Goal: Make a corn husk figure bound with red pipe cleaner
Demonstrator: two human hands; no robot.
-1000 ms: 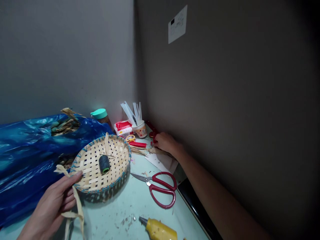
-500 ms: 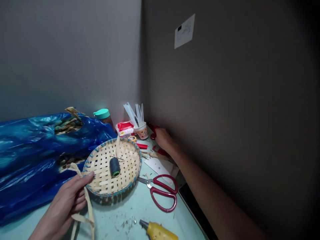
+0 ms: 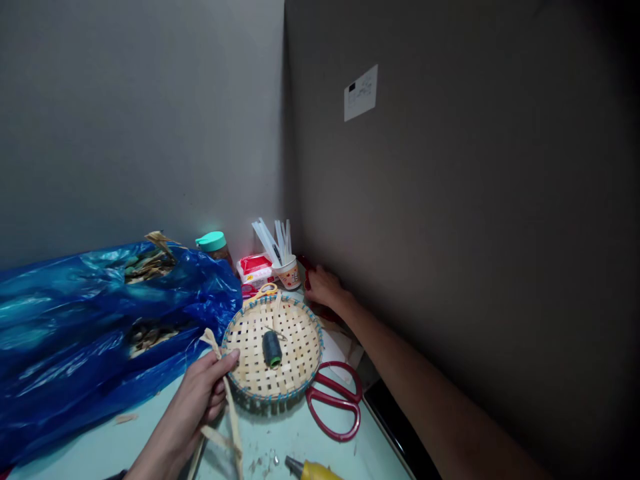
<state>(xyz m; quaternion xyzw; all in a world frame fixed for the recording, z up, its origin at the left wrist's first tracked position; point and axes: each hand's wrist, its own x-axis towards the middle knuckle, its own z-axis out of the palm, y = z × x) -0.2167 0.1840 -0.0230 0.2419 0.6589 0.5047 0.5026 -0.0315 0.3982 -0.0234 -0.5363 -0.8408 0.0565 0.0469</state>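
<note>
My left hand (image 3: 203, 390) pinches the near-left rim of a shallow round woven bamboo basket (image 3: 245, 373), thumb on top. Teal thread stitches run around its rim. A pale flat fibre strip (image 3: 234, 417) passes through the same hand and hangs down. Inside the basket lie a dark thread spool (image 3: 273, 348) with a green end and a thin twig-like piece. My right hand (image 3: 323, 285) reaches to the back by the wall, fingers closed around a dark red object (image 3: 307, 264), mostly hidden. Red-handled scissors (image 3: 335, 437) lie at the basket's right, blades covered by it.
Blue plastic bags (image 3: 65, 320) holding dry fibre fill the left. At the back stand a teal-lidded jar (image 3: 213, 241), a red-and-white packet (image 3: 256, 267), a paper cup (image 3: 289, 275) of clear sticks and yellow scissors (image 3: 267, 289). A yellow glue gun (image 3: 317, 471) lies in front, a black flat device (image 3: 390, 420) right.
My left hand has moved right with the basket, which now covers the scissors' blades. The view has shifted slightly. My right hand stays at the back beside the cup.
</note>
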